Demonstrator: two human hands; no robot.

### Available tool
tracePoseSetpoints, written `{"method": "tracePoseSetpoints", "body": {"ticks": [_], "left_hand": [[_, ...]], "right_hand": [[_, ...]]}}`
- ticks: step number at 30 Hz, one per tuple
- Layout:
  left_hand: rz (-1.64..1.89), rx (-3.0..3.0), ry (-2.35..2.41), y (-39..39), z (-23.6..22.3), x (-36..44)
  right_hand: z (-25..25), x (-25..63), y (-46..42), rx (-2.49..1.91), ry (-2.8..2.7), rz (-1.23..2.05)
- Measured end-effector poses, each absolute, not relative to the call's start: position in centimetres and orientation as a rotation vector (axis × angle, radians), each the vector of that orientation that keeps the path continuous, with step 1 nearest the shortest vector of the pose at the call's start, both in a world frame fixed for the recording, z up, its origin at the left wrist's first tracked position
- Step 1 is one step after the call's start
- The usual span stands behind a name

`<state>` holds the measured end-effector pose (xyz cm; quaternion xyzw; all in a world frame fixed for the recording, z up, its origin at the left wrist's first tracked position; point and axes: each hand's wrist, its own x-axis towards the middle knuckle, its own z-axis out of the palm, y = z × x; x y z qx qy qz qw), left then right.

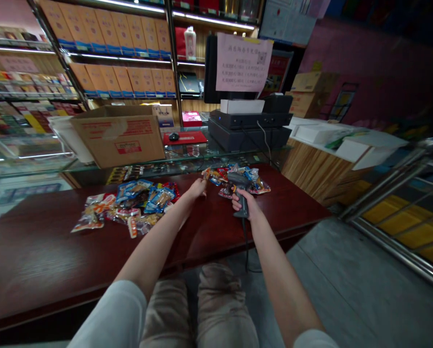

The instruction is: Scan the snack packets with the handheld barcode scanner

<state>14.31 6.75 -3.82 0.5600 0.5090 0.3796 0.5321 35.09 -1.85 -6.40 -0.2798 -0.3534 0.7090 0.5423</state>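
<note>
Dangling below the scanner [239, 181], its cord [246, 244] falls past the table's [38, 246] edge, slack enough, I'd guess, for free movement. The right hand [246, 203] wraps the scanner's grip, probably so its head can aim. Well left of the scanner lies one pile [134, 193]; nearer its left, the left hand [199, 187], apart from the right, pinches a packet [206, 172], perhaps leaving its face uncovered. Another pile [254, 175] lies just beyond the scanner, the gap likely preventing mixing.

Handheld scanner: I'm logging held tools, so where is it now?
The scanner is just right of centre in the head view, held in the right hand, in front of the right pile of packets.
</note>
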Motion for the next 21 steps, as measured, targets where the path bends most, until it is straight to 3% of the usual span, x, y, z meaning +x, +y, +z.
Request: {"method": "tracePoseSetpoints", "body": {"ticks": [9,21], "left_hand": [[1.001,0.916,0.610,1.2,-4.5,3.9],[1.282,0.688,0.654,1.0,-5.2,1.8]], "right_hand": [[-5.7,33.2,-2.7,-0.670,-0.988,1.757],[-2.7,25.2,0.3,-0.523,-1.091,1.837]]}}
